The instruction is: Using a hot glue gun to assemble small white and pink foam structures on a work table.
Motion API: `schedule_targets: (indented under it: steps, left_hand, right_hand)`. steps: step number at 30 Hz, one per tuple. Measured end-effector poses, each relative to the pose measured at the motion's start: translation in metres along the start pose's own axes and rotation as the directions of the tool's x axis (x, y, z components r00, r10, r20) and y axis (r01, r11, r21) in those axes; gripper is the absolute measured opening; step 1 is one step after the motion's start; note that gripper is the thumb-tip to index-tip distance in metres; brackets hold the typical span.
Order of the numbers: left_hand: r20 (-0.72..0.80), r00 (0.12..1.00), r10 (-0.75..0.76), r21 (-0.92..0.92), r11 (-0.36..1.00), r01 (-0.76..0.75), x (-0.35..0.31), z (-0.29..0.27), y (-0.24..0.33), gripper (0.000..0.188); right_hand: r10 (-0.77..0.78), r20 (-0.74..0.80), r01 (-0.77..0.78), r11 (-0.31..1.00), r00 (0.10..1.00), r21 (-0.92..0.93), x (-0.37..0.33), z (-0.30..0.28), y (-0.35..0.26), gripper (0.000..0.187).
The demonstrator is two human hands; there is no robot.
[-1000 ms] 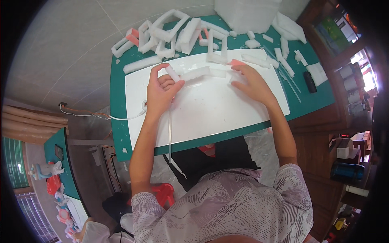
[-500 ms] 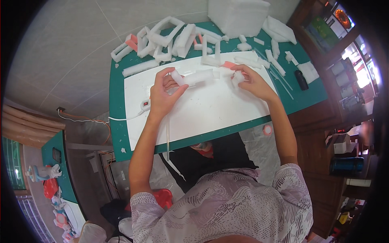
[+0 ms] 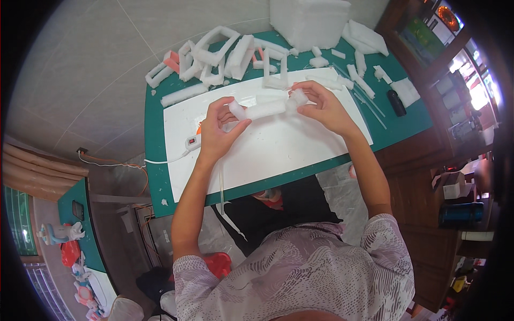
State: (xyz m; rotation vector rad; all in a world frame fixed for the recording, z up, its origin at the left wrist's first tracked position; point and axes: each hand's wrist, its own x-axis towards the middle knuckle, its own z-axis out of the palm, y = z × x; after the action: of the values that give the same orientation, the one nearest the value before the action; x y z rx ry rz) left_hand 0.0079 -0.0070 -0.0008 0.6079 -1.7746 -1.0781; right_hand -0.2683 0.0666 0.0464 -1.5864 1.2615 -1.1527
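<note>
My left hand point(image 3: 218, 128) grips the left end of a white foam piece, its short end block point(image 3: 237, 110) between thumb and fingers. From that block a longer foam bar point(image 3: 266, 109) runs right, above the white board point(image 3: 257, 147). My right hand point(image 3: 324, 107) pinches a small white foam block point(image 3: 297, 98) at the bar's right end. The two appear to meet there, though I cannot tell whether they are joined. Beside my left wrist lies a white corded tool with a red switch point(image 3: 193, 142), and a thin clear rod point(image 3: 221, 182) reaches past the table's front edge.
White foam frames point(image 3: 217, 45) and strips crowd the back of the green tabletop point(image 3: 300, 174). A large foam block point(image 3: 308, 24) stands behind them. Clear rods point(image 3: 370, 107) and a black cylinder point(image 3: 396, 103) lie on the right. A white cord point(image 3: 166, 160) crosses the left edge.
My right hand has moved left with its small foam block, closing the gap to the bar. The left hand's piece has tilted and dropped slightly.
</note>
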Motion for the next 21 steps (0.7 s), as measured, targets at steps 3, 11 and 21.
schedule_targets:
  steps: [3, 11, 21]
  left_hand:
    - [0.024, 1.000, 0.019, 0.052, 0.998, -0.020, -0.002, 0.002, -0.001, 0.064]
    - [-0.028, 0.993, 0.119, 0.182, 0.977, -0.112, -0.002, -0.006, 0.003, 0.064]
    - [-0.332, 0.941, 0.060, 0.174, 0.985, -0.001, -0.038, -0.065, 0.021, 0.065]
  right_hand:
    - [-0.025, 0.002, 0.025, 1.000, 1.000, 0.010, -0.001, 0.002, -0.003, 0.047]
    - [-0.067, -0.002, 0.067, 0.998, 0.998, -0.010, 0.002, 0.001, 0.013, 0.047]
    - [-0.273, 0.072, 0.236, 0.636, 0.959, -0.734, -0.005, 0.035, 0.017, 0.047]
